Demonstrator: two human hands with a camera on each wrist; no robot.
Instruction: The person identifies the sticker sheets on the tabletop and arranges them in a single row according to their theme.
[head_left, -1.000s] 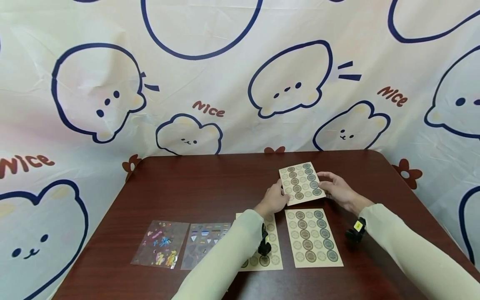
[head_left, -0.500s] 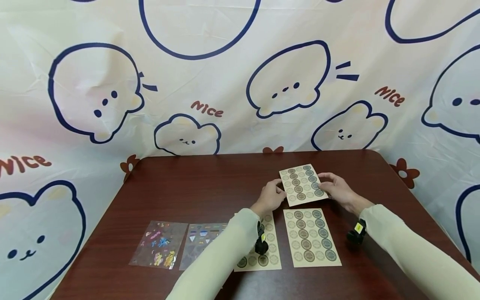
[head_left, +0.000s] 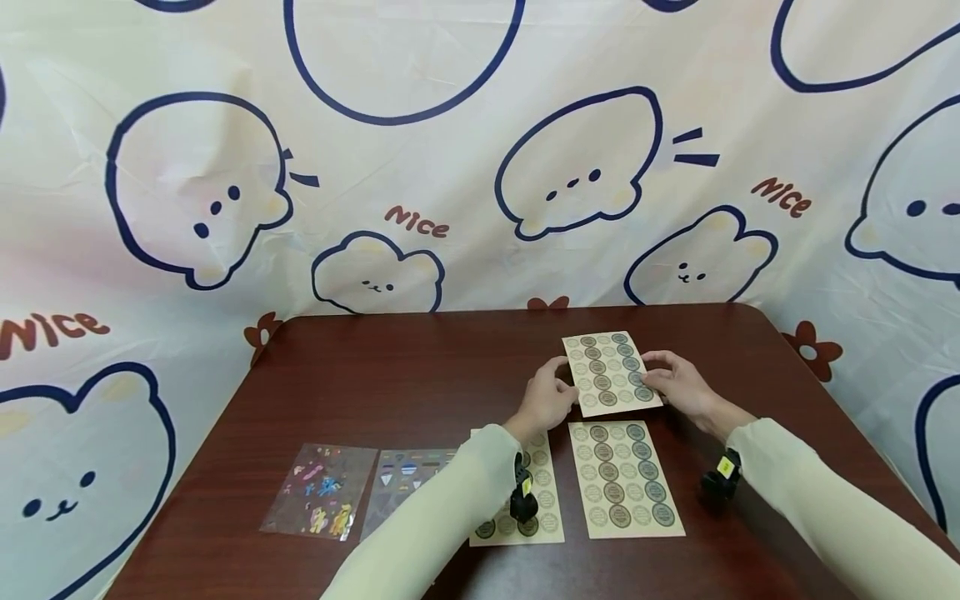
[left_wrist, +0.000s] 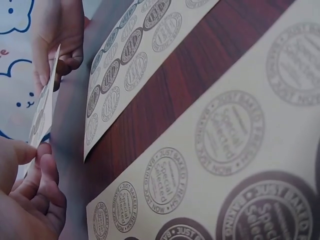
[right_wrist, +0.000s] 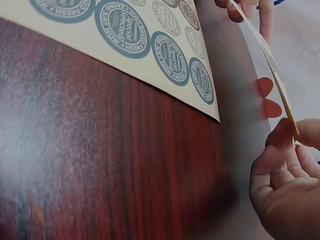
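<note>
A cream sticker sheet (head_left: 611, 372) with rows of round labels is held up over the far right part of the table. My left hand (head_left: 545, 400) pinches its left edge between thumb and fingers. At the opposite edge, my right hand (head_left: 681, 385) pinches it the same way. Both wrist views show the held sheet nearly edge-on, raised off the table. Below it lies a second round-label sheet (head_left: 627, 479), flat on the wood. Another such sheet (head_left: 545, 500) lies to the left, partly covered by my left forearm; the left wrist view reads "Special Selected" on its labels.
On the dark red-brown table (head_left: 390, 375), a clear sheet of colourful cartoon stickers (head_left: 318, 492) lies at the left. Beside it a greyish transparent sticker sheet (head_left: 401, 479) is partly hidden by my left sleeve. A printed cloth backdrop (head_left: 480, 167) hangs behind the table.
The held sheet has shifted slightly right and toward me, and sits less tilted than before. Both hands moved along with it, keeping their pinch. The sheets on the table stay put.
</note>
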